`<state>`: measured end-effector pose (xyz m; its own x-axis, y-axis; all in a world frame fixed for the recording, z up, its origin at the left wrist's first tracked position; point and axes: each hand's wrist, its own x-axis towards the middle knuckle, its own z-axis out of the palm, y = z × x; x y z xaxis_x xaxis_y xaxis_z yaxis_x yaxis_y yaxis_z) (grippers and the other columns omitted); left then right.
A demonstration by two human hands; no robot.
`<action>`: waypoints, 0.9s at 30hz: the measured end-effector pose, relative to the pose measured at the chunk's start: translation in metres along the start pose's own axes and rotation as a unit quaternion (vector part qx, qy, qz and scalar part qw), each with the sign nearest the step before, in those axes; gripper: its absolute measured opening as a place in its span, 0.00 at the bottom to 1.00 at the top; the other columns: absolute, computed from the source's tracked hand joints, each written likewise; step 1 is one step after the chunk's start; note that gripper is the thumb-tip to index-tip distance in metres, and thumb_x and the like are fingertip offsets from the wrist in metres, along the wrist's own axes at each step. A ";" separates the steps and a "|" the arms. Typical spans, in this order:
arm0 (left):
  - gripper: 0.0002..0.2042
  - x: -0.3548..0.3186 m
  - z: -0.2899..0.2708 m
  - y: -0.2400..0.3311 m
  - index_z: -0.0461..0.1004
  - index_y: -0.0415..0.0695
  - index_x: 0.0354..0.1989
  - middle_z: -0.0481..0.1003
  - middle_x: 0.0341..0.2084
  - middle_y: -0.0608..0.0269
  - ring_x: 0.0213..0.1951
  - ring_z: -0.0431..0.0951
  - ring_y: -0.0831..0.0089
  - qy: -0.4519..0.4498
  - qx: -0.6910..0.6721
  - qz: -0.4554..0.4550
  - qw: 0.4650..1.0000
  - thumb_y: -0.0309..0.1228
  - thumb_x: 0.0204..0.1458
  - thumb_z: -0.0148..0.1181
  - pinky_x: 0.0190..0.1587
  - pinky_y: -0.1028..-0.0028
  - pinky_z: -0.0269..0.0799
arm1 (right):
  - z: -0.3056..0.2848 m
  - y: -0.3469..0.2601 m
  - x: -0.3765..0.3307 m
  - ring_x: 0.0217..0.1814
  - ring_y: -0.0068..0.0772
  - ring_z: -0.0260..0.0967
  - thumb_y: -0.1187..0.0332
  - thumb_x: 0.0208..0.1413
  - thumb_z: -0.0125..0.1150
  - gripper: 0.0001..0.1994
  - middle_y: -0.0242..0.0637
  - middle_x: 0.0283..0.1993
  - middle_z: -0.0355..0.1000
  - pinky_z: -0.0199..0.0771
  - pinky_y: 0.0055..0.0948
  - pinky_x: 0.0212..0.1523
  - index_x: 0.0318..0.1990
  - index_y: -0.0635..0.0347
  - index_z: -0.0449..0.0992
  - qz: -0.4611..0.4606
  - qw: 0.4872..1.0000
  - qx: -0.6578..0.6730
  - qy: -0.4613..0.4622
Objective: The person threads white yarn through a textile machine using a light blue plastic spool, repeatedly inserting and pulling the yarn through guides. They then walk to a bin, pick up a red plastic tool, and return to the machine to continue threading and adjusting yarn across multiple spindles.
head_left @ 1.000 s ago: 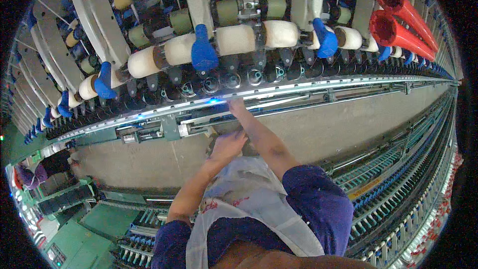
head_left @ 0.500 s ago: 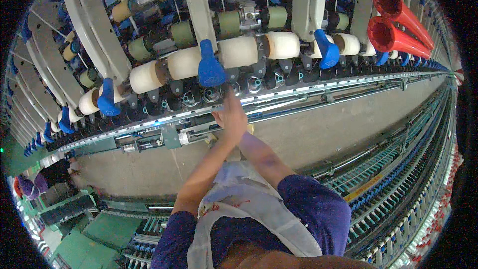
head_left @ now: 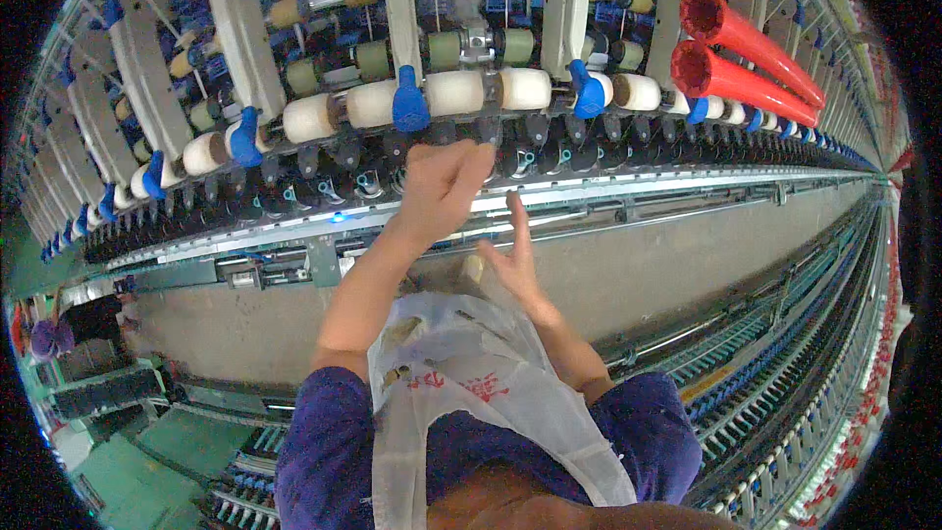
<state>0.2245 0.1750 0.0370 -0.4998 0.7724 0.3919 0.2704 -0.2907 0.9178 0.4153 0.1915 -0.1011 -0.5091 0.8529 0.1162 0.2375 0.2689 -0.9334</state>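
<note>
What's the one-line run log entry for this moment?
left hand raised at cream roller row | right hand open, lower | white bag at chest

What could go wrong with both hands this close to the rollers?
The left hand reaches in just below the cream rollers; if they are turning, fingers could get caught. The loose white apron hangs near the machine rail and might snag. The right hand hovers open, unbraced.

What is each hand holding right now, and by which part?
Nothing that can be told. The left hand reaches up to the black parts under the cream rollers, its fingertips hidden. The right hand is open and holds nothing.
</note>
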 end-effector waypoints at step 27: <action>0.53 -0.068 -0.043 0.080 0.37 0.48 0.70 0.73 0.43 0.59 0.43 0.74 0.70 -0.041 -0.152 -0.134 0.978 0.23 0.38 0.70 0.45 0.69 0.72 | -0.009 -0.196 0.050 0.34 0.20 0.63 0.76 0.55 0.59 0.05 0.29 0.32 0.69 0.64 0.20 0.35 0.34 0.68 0.79 -0.024 0.950 0.300 -0.086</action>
<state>0.2448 0.0754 0.0864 -0.4480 0.8831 0.1394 -0.1247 -0.2161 0.9684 0.3507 0.1850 0.0901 -0.6475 0.7462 0.1547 -0.2773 -0.0416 -0.9599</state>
